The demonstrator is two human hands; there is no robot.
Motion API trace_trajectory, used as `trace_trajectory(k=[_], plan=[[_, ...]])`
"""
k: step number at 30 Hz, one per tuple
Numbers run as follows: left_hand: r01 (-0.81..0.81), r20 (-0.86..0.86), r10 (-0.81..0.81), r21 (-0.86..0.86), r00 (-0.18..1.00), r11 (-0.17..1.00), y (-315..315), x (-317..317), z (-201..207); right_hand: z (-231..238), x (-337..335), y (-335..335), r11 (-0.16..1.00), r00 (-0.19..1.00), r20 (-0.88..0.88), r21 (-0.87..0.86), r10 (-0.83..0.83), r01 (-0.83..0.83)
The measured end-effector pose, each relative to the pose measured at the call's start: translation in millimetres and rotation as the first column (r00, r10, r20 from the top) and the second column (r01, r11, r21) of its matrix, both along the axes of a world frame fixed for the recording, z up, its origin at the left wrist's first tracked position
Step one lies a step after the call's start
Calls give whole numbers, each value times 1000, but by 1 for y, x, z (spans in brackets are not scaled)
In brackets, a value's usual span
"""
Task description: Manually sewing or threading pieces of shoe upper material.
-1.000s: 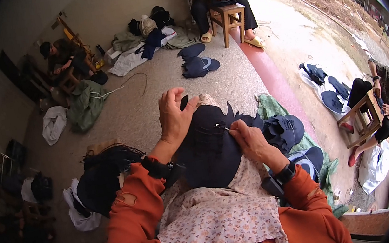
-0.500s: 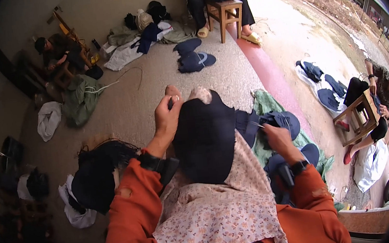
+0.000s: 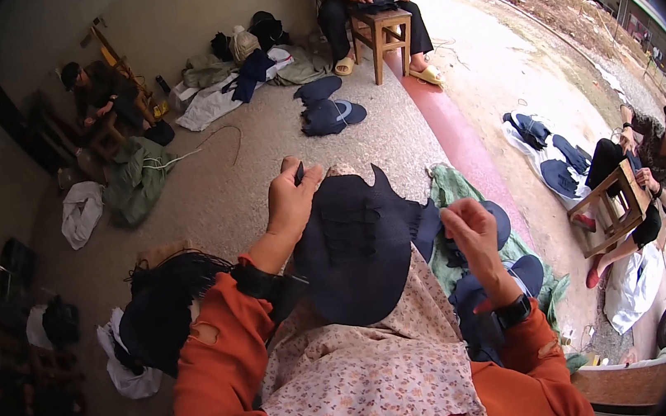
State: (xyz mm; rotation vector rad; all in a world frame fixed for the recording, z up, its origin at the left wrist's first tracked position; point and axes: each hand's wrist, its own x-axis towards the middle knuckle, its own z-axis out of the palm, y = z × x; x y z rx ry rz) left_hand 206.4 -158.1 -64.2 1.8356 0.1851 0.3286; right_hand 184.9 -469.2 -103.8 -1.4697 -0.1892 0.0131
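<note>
A dark navy shoe upper (image 3: 352, 264) lies spread over my lap, on a floral apron (image 3: 370, 378). Rows of lacing now run across its middle. My left hand (image 3: 293, 204) is closed at its upper left edge, with a small dark object (image 3: 299, 172) showing between thumb and fingers; its kind is unclear. To the right, my right hand (image 3: 472, 237) is raised beside the upper with fingers curled together. Whatever it pinches is too small or hidden to make out. A further dark piece (image 3: 425, 226) sticks out between the upper and that hand.
Stacked navy uppers (image 3: 492, 288) rest on green cloth (image 3: 451, 185) at my right. A black stringy bundle (image 3: 167, 311) lies at my left. Ahead on the floor are more uppers (image 3: 332, 115). Several people sit working around, one at a wooden stool (image 3: 381, 27), another at right (image 3: 659, 151).
My right hand has risen and turned, and the thin metallic tool it showed earlier is no longer visible. The upper now shows its lacing rows. My left hand stays near the upper's edge.
</note>
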Motion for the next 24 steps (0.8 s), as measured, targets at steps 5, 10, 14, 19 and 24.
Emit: trace_trajectory(k=[5, 10, 14, 19, 24], plan=[[-651, 734, -128, 657, 667, 381, -26, -31, 29, 30, -11, 38, 977, 970, -124, 1, 210, -211], [-155, 556, -425, 718, 714, 679, -31, -60, 11, 48, -18, 59, 740, 858, 511, -597, 51, 312], [-185, 563, -352, 686, 748, 704, -29, -67, 5, 50, -21, 71, 840, 957, 267, -541, 113, 51], [-136, 547, -285, 605, 787, 785, -34, -65, -1, 23, -2, 91, 906, 984, 113, -416, 134, -76], [-118, 514, -259, 590, 818, 799, -34, -62, -2, 24, 2, 97, 930, 990, 56, -355, 126, -98]])
